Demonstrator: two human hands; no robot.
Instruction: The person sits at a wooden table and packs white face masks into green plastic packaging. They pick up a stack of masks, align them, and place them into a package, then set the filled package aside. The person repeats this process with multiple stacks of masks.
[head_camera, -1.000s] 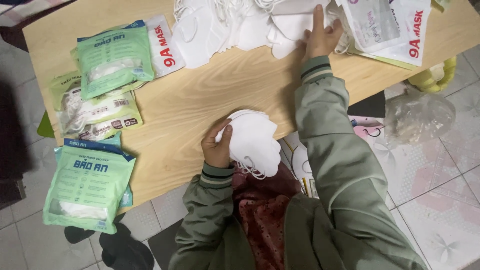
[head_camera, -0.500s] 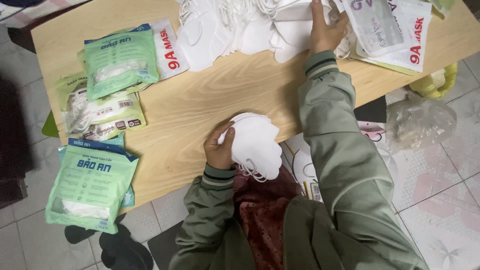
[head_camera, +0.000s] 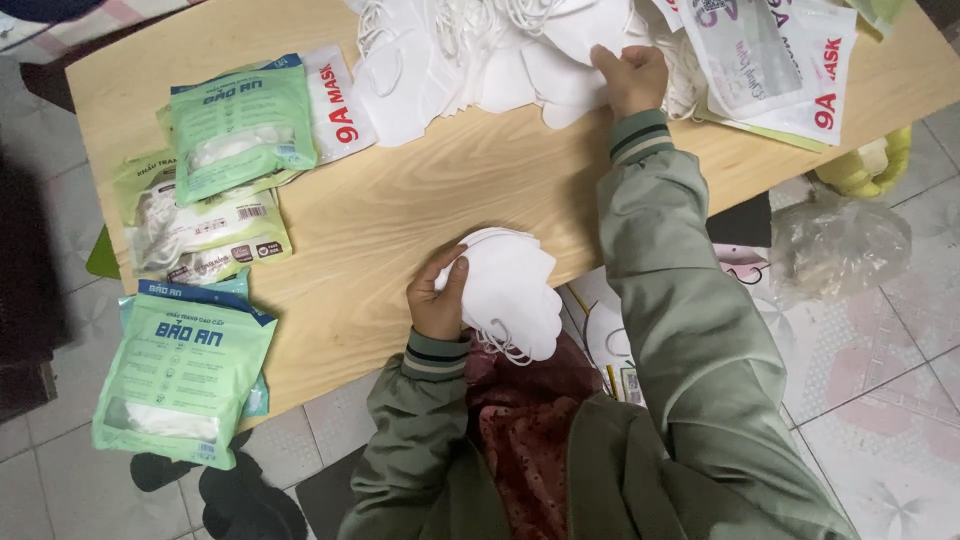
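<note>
The left hand (head_camera: 437, 300) was closed around a stack of white masks (head_camera: 510, 290), thumb on the upper face and fingers beneath, holding it at the near edge of the wooden table (head_camera: 450, 190) with the ear loops hanging down over the person's lap. The right hand (head_camera: 630, 78) was stretched to the far side of the table, its fingers pinched shut on a single white mask (head_camera: 580, 70) at the edge of a loose pile of masks (head_camera: 450, 50). Just right of that hand lay flat white and red packets (head_camera: 780, 60), partly overlapping one another. On the left of the table sat green mask packets (head_camera: 235, 125), one stacked over another, with a paler packet (head_camera: 205, 235) below them and a further green packet (head_camera: 185, 370) hanging over the near left corner. A crumpled clear plastic bag (head_camera: 835, 245) lay on the tiled floor (head_camera: 900, 400) to the right.
</note>
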